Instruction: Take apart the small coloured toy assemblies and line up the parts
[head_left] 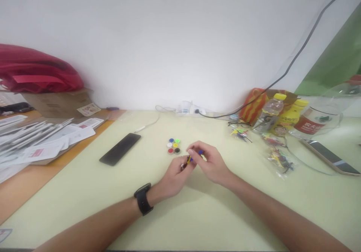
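My left hand (175,175), with a black watch (143,198) on its wrist, is closed around small coloured plastic pieces (189,159), yellow, blue and dark. Its fingertips meet those of my right hand (212,163), which pinches a small blue piece (200,152). Fingers cover most of what I hold, so its exact shape is hidden, and I cannot tell whether the pieces are joined. Just beyond my left hand, several small round pots (175,145) in different colours stand in a cluster on the pale table (135,222).
A black phone (120,149) lies to the left, near papers (47,143) and a cardboard box (53,103). On the right are bagged coloured plastic pieces (279,160), glasses (239,124), bottles (270,111) and another phone (331,156). A power strip (187,110) sits against the wall.
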The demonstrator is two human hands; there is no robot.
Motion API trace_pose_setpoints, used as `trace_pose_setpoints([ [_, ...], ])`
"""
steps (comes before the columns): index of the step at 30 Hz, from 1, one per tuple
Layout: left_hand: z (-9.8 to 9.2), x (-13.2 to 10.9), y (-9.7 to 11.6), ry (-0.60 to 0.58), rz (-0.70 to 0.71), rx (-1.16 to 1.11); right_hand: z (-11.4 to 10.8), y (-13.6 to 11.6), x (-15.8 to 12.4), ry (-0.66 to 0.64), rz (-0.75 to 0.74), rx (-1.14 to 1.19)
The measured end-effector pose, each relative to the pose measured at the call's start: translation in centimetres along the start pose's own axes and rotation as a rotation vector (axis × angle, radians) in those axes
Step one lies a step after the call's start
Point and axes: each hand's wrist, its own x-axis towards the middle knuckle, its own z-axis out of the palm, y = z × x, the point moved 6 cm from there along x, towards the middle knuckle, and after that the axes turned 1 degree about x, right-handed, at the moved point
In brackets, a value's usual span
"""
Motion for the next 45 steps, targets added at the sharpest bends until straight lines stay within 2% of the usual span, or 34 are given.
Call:
trace_pose_setpoints([
  [7,1.1,-0.1,-1.3,-0.104,-0.058,-0.093,1.3,-1.2,-0.8,-0.203,-0.096,-0.237],
  [9,1.1,0.0,-1.5,-0.114,-0.072,-0.113,1.4,-1.3,-0.7,-0.268,-0.11,-0.242],
  [11,1.1,0.0,-1.6,-0.117,-0.102,-0.122,0.7,-0.9,-0.2,-0.273,-0.101,-0.196],
  [13,0.9,0.0,-1.5,-0.104,-0.135,-0.138,-1.1,0.1,0.7,-0.191,-0.086,-0.194],
  [15,0.7,0.0,-1.4,-0.08,-0.16,-0.176,-3.2,1.7,1.5,-0.134,-0.091,-0.329],
  [17,0.7,0.0,-1.4,-0.065,-0.176,-0.225,-4.7,3.9,2.0,-0.17,-0.081,-0.51],
  [20,0.4,-0.1,-1.4,-0.021,-0.127,-0.262,-5.6,6.8,2.0,-0.326,0.004,-0.51],
  [23,0.1,-0.1,-1.0,0.037,-0.034,-0.202,-4.9,7.2,1.5,-0.448,0.006,-0.465],
  [26,0.8,-0.1,-0.8,-0.079,-0.078,-0.108,-3.9,6.2,1.2,-0.508,-0.007,-0.538],
  [28,1.0,-0.2,-0.4,-0.135,-0.092,-0.084,-3.7,5.7,1.2,-0.512,0.02,-0.589],
  [32,0.3,-0.3,0.5,-0.07,-0.046,-0.112,-3.7,5.6,1.0,-0.525,0.069,-0.637],
  [38,1.0,-0.3,-0.3,-0.166,-0.115,0.018,-3.1,5.6,0.6,-0.48,0.057,-0.807],
  [45,0.5,0.0,-1.1,-0.074,-0.134,-0.013,-2.8,5.4,0.4,-0.511,0.062,-0.864],
])
